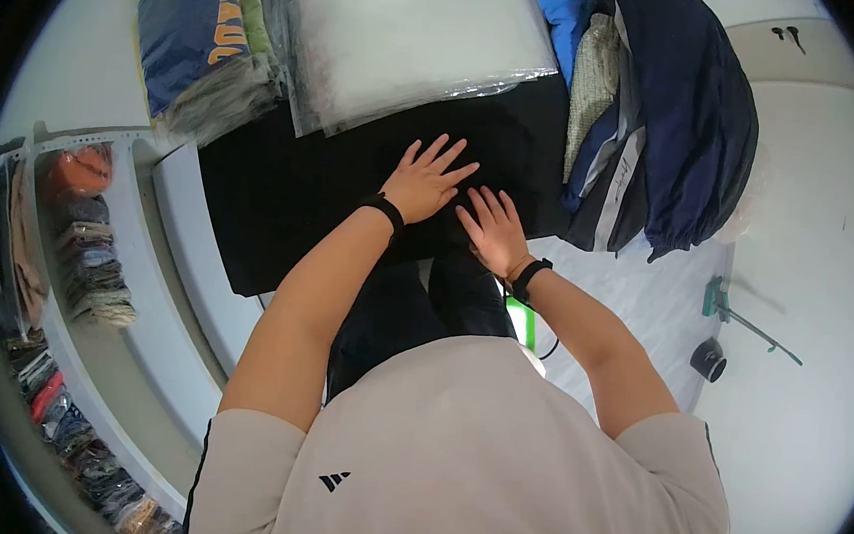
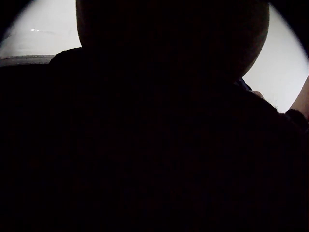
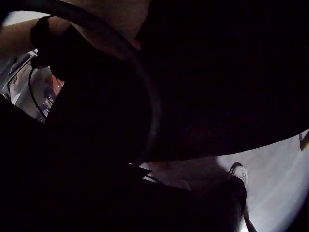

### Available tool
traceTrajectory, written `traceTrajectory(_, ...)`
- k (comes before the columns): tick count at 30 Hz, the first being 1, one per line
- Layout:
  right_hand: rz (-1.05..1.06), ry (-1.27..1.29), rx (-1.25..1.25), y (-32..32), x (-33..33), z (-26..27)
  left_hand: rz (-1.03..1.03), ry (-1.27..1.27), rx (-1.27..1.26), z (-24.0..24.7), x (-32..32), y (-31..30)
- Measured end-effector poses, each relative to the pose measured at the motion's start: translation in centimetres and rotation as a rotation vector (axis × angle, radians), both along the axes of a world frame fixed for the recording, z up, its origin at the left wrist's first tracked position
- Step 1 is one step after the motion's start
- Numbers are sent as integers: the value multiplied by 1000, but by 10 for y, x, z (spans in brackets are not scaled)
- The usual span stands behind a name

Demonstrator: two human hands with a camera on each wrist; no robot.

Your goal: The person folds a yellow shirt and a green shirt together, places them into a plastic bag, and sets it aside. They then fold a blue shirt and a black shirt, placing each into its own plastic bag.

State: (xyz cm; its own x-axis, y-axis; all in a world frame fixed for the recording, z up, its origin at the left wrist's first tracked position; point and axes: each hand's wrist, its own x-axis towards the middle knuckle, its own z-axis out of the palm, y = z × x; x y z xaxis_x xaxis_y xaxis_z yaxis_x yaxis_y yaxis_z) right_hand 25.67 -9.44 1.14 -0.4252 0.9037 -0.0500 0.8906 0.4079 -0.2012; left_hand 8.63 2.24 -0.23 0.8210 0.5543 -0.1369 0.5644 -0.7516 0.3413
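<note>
Both hands lie palm down on a black, cloth-like surface [image 1: 332,199] in front of the body. My left hand [image 1: 423,184] rests farther in, its fingers spread and straight. Closer to the near edge, my right hand [image 1: 495,234] touches the same black surface with straight fingers. The hands are side by side, a small gap between them, and neither grips anything. Each wrist wears a black band. In the left wrist view, darkness covers nearly everything. The right wrist view is mostly dark too, with part of a hand [image 3: 113,29] at the top.
Clear plastic bags [image 1: 424,46] lie along the far side. A packaged blue garment [image 1: 190,32] sits at far left, and dark blue jackets [image 1: 699,118] are heaped at right. Shelves [image 1: 163,246] with folded, bagged clothes stand left. A green-handled tool [image 1: 758,333] is on the right.
</note>
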Motion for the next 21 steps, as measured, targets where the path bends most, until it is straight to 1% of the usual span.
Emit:
traceTrajectory(3, -22, 44, 7, 12, 1, -6, 8, -1, -41, 2, -1, 3)
traceTrajectory(4, -13, 41, 8, 20, 2, -2, 7, -34, -112, 2, -2, 6)
traceTrajectory(5, -4, 92, -101, 30, 3, 9, 3, -69, -183, 2, -3, 9)
traceTrajectory(6, 4, 140, -209, 41, 4, 19, 9, -76, -180, 0, -4, 15)
traceTrajectory(7, 10, 131, -206, 51, 7, 29, 15, -121, -328, -5, -5, 25)
traceTrajectory(8, 50, 127, -282, 61, 11, 39, 18, -166, -475, -8, -6, 32)
traceTrajectory(9, 90, 123, -360, 70, 14, 44, 24, -174, -472, -11, -6, 35)
traceTrajectory(10, 95, 117, -360, 79, 18, 44, 25, -204, -515, -12, -5, 38)
traceTrajectory(11, 151, 137, -340, 89, 22, 44, 27, -233, -559, -12, -5, 39)
traceTrajectory(12, 207, 157, -319, 100, 24, 44, 32, -240, -557, -13, -4, 40)
traceTrajectory(13, 218, 129, -390, 116, 22, 58, 17, -181, -549, -9, -2, 40)
traceTrajectory(14, 227, 125, -387, 124, 22, 56, 4, -120, -539, -6, -1, 43)
traceTrajectory(16, 304, 56, -295, 139, 21, 54, 2, -127, -539, -9, -3, 47)
traceTrajectory(17, 295, -27, -453, 149, 20, 54, -10, -133, -543, -11, -3, 49)
traceTrajectory(18, 300, -33, -451, 157, 19, 53, -6, -138, -540, -14, -3, 50)
traceTrajectory(20, 306, -67, -603, 168, 21, 42, 48, -227, -579, -15, -3, 50)
traceTrajectory(21, 314, -72, -605, 173, 23, 33, 56, -232, -580, -15, -5, 52)
